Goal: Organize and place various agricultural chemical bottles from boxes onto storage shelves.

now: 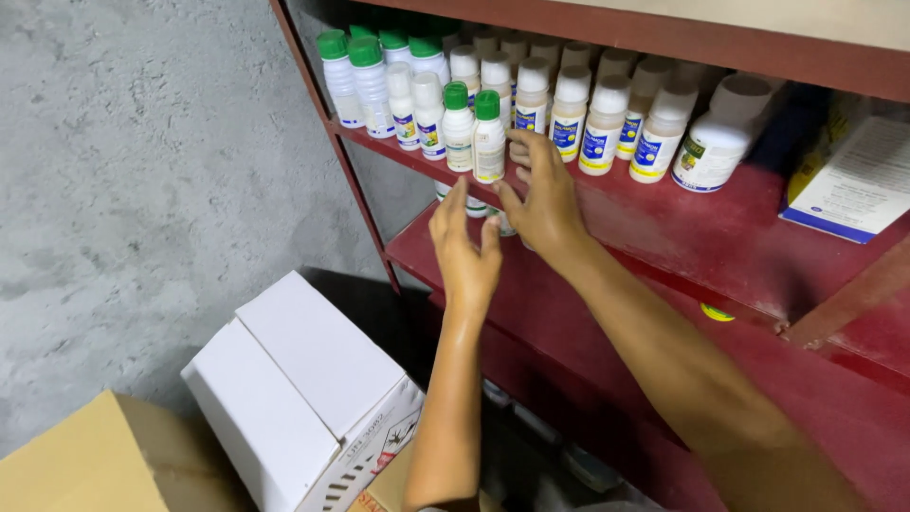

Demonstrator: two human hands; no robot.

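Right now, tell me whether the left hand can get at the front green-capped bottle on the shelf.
Probably yes: the left hand is raised just below the green-capped bottle at the shelf edge, with nothing between them.

A red shelf [720,223] carries rows of white bottles [569,104] (green-capped and white-capped) and a leaflet [853,185].

Both hands [464,251] [540,194] raised, fingers spread.

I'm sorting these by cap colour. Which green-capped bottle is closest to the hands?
The green-capped bottle at the shelf's front edge, rightmost of the front pair, just left of the right hand; the other green caps stand farther left.
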